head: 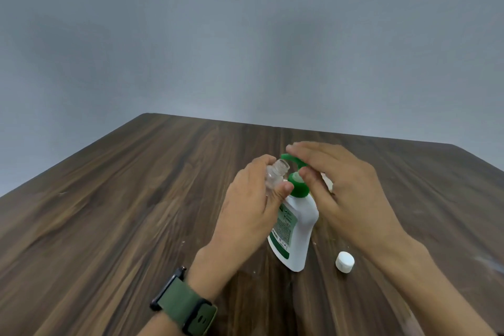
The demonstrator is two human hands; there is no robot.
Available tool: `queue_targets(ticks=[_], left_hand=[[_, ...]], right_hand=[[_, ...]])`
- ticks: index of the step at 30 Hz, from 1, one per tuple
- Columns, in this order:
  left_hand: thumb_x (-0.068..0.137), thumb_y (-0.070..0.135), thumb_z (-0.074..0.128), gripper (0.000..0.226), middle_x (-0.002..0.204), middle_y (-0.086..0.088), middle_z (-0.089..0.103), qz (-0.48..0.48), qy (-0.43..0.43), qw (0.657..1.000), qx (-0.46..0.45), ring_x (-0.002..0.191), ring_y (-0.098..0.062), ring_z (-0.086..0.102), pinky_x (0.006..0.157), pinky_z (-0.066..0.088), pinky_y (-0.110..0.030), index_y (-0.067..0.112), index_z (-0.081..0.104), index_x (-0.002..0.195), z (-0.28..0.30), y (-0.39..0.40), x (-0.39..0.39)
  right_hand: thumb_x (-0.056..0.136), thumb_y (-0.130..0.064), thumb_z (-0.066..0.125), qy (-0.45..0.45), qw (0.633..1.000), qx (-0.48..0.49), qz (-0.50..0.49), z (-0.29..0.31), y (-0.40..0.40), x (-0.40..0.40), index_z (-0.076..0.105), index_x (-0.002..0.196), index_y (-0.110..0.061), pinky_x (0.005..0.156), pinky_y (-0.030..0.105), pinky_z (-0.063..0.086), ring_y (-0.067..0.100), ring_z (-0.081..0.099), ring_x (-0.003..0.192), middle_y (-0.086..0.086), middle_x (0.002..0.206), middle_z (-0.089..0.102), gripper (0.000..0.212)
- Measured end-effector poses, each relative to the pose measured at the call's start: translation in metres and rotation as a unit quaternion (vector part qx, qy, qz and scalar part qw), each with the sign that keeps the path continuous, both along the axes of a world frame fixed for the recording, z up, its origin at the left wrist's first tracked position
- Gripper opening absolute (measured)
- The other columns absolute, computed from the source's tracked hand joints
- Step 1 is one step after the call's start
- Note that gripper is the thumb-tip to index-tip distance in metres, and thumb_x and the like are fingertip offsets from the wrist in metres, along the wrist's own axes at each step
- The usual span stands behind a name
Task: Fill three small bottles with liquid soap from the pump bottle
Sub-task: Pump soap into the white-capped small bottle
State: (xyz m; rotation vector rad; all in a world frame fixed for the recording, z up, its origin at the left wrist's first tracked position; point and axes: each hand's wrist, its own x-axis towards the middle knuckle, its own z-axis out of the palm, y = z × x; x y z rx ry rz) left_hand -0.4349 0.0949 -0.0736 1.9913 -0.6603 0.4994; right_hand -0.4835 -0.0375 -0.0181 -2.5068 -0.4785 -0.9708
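Dark wood-grain surface (pixel 136 199) stretches out in front of me, with a plain grey wall (pixel 245 35) behind it. My left hand (pixel 253 207) has its fingers (pixel 283 189) clamped round a small clear bottle (pixel 274 176), uncapped and tilted, its open mouth up just beside the green pump spout (pixel 286 157). The pump bottle (pixel 296 229), white with a green label, stands on the surface between my hands, leaning a little to the right in this wide view. My right hand (pixel 346 185) lies flat over the green pump head (pixel 298 185), fingers straight and together, palm down on top of it. A white cap (pixel 345 261) sits alone on the surface near the pump bottle's base, on its right. A green-strapped watch (pixel 184 308) is on my left wrist.
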Motion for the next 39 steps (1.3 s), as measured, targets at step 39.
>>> queue_targets(ticks=[39], left_hand=[[0.073,0.049,0.062,0.045,0.091,0.012,0.068,-0.038,-0.030,0.999,-0.018,0.079,-0.004,0.062,0.069,0.052,-0.022,0.025,0.060,0.110,0.006,0.012,0.006]], right_hand=[[0.070,0.017,0.055,-0.116,0.986,0.100,0.062,-0.030,-0.011,0.020,0.072,0.089,-0.004,0.089,0.019,0.049,0.008,0.061,0.100,-0.001,0.098,0.066,0.033]])
